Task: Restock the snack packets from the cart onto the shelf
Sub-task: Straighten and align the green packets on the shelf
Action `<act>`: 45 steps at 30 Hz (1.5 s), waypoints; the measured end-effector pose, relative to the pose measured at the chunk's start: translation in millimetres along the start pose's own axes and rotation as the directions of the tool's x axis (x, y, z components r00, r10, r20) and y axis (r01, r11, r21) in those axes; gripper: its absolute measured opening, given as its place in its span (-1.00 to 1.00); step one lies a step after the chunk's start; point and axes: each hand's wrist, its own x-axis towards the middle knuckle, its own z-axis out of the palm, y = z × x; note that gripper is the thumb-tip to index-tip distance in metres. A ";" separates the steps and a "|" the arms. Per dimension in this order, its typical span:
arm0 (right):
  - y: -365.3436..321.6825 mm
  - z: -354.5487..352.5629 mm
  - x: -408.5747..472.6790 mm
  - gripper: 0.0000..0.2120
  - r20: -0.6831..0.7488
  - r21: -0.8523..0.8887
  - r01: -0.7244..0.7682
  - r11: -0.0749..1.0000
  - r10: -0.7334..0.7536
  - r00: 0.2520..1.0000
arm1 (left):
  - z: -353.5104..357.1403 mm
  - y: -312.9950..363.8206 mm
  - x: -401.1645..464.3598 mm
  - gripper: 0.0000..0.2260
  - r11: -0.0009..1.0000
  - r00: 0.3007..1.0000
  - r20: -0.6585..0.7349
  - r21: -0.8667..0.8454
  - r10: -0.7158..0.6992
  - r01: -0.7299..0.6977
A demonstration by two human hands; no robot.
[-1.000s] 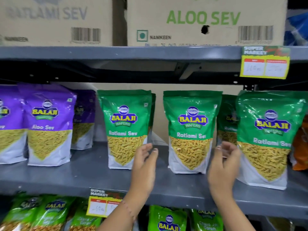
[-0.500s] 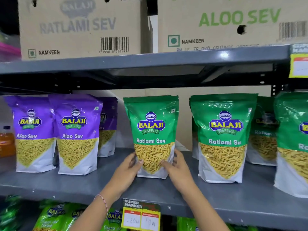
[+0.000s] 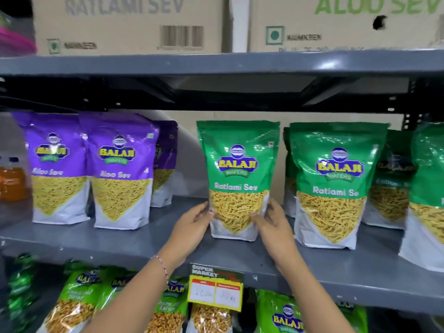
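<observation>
A green Ratlami Sev packet (image 3: 237, 174) stands upright on the grey middle shelf (image 3: 134, 241). My left hand (image 3: 192, 224) grips its lower left edge and my right hand (image 3: 274, 224) grips its lower right edge. A second green Ratlami Sev packet (image 3: 336, 183) stands just to its right, with more green packets (image 3: 389, 179) behind and beside it. Two purple Aloo Sev packets (image 3: 120, 169) stand at the left, a third behind them. The cart is out of view.
Cardboard cartons (image 3: 125, 25) marked Ratlami Sev and Aloo Sev sit on the top shelf. A yellow price tag (image 3: 216, 292) hangs from the middle shelf's front edge. Green packets (image 3: 79, 299) fill the lower shelf. An orange bottle (image 3: 12, 181) stands at far left.
Both hands moved left from the right-hand green packet to the left green packet and closed on its lower sides. The view shifted left and closer.
</observation>
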 end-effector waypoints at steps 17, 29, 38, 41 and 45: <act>-19.5 258.6 -14.2 -0.37 0.320 0.092 -0.191 0.977 0.152 0.935 | -232.1 -62.1 39.6 -0.84 0.991 0.798 -0.589 -0.108 -0.125 0.075; -16.5 260.8 -13.6 -0.54 0.306 0.133 -0.132 0.982 0.086 0.948 | -231.5 -67.5 36.9 -0.84 0.989 0.919 -0.392 0.145 0.031 0.028; -12.9 261.6 -13.8 -0.56 0.268 0.179 -0.147 0.973 0.096 0.959 | -230.4 -64.2 34.9 -0.66 0.977 0.945 -0.322 0.213 0.056 0.014; -11.0 261.3 -13.0 -0.56 0.259 0.186 -0.162 0.969 0.111 0.960 | -230.5 -64.5 35.7 -0.64 0.962 0.958 -0.284 0.272 0.052 0.029; -7.6 260.9 -11.5 -0.60 0.226 0.222 -0.177 0.959 0.125 0.966 | -229.3 -68.3 35.3 -0.58 0.951 0.964 -0.268 0.299 0.001 0.082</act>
